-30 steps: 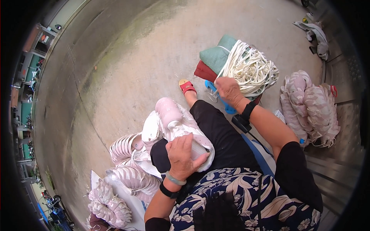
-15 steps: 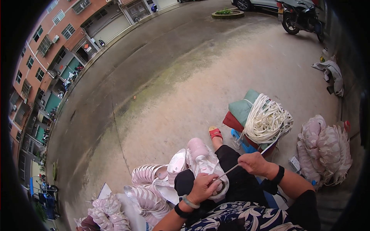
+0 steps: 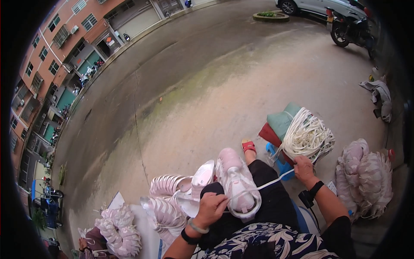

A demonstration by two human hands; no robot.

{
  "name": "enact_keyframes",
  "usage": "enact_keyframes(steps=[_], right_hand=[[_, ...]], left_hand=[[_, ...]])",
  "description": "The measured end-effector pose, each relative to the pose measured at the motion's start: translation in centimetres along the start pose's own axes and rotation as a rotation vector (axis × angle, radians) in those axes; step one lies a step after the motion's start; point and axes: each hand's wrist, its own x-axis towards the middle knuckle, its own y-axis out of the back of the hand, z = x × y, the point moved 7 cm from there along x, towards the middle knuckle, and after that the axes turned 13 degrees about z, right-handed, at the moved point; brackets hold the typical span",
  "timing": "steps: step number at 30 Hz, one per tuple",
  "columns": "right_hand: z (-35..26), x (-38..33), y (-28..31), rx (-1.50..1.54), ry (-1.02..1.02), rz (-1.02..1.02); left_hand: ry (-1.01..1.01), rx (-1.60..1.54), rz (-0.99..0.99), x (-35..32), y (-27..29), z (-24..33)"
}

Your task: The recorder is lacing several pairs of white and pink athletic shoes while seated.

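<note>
A pale pink and white shoe upper lies on my lap, its toe pointing away from me. A white shoelace runs across it in a slack curve between my hands. To the left of the upper, my left hand is closed, thumb and finger pinching the lace. My right hand pinches the lace off to the right, just below a thick bundle of white laces. That bundle rests on green and red padding over a blue stool.
Stacked pink-white uppers sit at my left, with more piled beside a partly seen person. Further bundles of uppers stand at the right by the wall. A motorcycle and white car are parked far off.
My hands have moved apart: the left one to the left off the upper, the right one outward toward the lace bundle. The lace, straight before, now curves. The view has shifted slightly.
</note>
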Motion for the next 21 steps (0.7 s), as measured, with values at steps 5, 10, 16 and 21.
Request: enact_keyframes(steps=[5, 10, 16, 21], right_hand=[[-17.8, 2.2, 1.3, 0.891, 0.129, -0.332], [-18.2, 1.3, 1.4, 0.880, 0.009, -0.406], [-11.8, 0.8, 0.2, 0.787, -0.226, -0.343], [-13.9, 1.2, 0.1, 0.458, 0.208, -0.138]], left_hand=[[-0.188, -0.033, 0.044, 3.1, -3.0, 4.2], [-0.122, 0.006, 0.012, 2.3, -3.2, 2.5], [0.102, -0.057, -0.001, 0.3, -2.9, -1.4], [0.034, -0.008, 0.027, 0.7, -3.7, -0.5]])
